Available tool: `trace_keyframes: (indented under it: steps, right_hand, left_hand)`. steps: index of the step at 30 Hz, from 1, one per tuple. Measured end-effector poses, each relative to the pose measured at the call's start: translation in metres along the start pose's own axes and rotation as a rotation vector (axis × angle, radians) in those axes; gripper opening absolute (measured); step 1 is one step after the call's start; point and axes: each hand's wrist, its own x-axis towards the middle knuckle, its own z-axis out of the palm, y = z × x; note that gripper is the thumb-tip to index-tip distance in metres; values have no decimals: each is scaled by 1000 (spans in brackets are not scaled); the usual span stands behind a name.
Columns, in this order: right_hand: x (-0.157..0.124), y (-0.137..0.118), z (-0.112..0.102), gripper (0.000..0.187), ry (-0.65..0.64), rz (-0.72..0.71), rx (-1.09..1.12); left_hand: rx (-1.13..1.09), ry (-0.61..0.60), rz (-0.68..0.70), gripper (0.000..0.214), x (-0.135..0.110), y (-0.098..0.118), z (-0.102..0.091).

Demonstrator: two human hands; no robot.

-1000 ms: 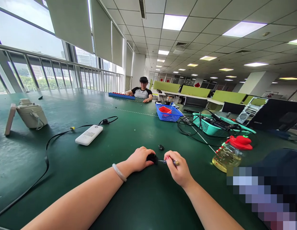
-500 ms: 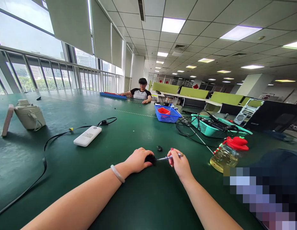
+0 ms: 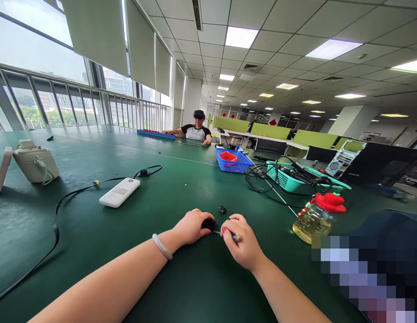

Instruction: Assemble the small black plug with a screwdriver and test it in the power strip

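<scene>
My left hand [image 3: 191, 226] rests on the green table [image 3: 94, 224] with its fingers closed around a small black object [image 3: 208, 224], pinning it down. My right hand [image 3: 240, 244] pinches a thin screwdriver [image 3: 232, 235] whose metal tip meets the black object. A tiny black part [image 3: 222, 209] lies loose just beyond both hands. A pale bangle sits on my left wrist.
A white power bank [image 3: 119, 192] with a black cable [image 3: 60, 206] lies at left, a beige container [image 3: 35, 163] further left. A glass jar with a red lid [image 3: 318, 215], a teal basket [image 3: 292, 179] of cables and a blue basket [image 3: 233, 160] stand at right. Another person [image 3: 197, 130] sits at the far end.
My right hand raised the screwdriver handle and drew back slightly, then came in again, so the tip is back at the black object. My left hand stayed put.
</scene>
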Motion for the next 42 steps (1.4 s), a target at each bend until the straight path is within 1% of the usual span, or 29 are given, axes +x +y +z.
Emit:
trace_keyframes:
  steps: [3, 5, 9, 12, 14, 16, 19, 23, 26, 30, 37, 39, 42]
  right_hand:
    - [1, -3, 0, 20, -57, -62, -36]
    - [1, -5, -1, 20, -79, -75, -37]
    - [1, -6, -3, 21, -58, -83, -46]
    - [1, -9, -3, 17, -40, -183, -97]
    - [0, -12, -1, 15, -42, -247, -126]
    - [0, -15, 1, 14, -48, -269, -139]
    - [0, -15, 5, 14, -63, -231, -138]
    - [1, -11, 8, 16, -115, -88, -101]
    - [2, -10, 8, 18, -94, -15, -67]
    - [1, -11, 6, 20, -48, -21, -74]
    - [2, -19, 7, 19, -80, -140, -185]
    - [2, -19, 8, 20, -74, -126, -174]
    - [2, -15, 10, 24, -52, -31, -105]
  left_hand:
    - [-6, 1, -2, 37, 0, 0, 0]
    - [-9, 1, -3, 37, 0, 1, -1]
    - [22, -2, -27, 37, -1, 3, -2]
    - [66, 4, -55, 38, -1, 4, -2]
    - [87, 5, -49, 38, -1, 5, -2]
    - [101, -1, -30, 38, 0, 5, -2]
    - [110, -10, -5, 37, 1, 4, -2]
    - [113, -15, 21, 36, 2, 4, -1]
    - [109, -10, 30, 35, 1, 4, -1]
    - [107, -9, 19, 35, 0, 7, -3]
    - [59, -26, 7, 35, 0, 7, -3]
    - [56, -19, 9, 36, 0, 5, -1]
    - [53, -12, 11, 35, 0, 5, 0]
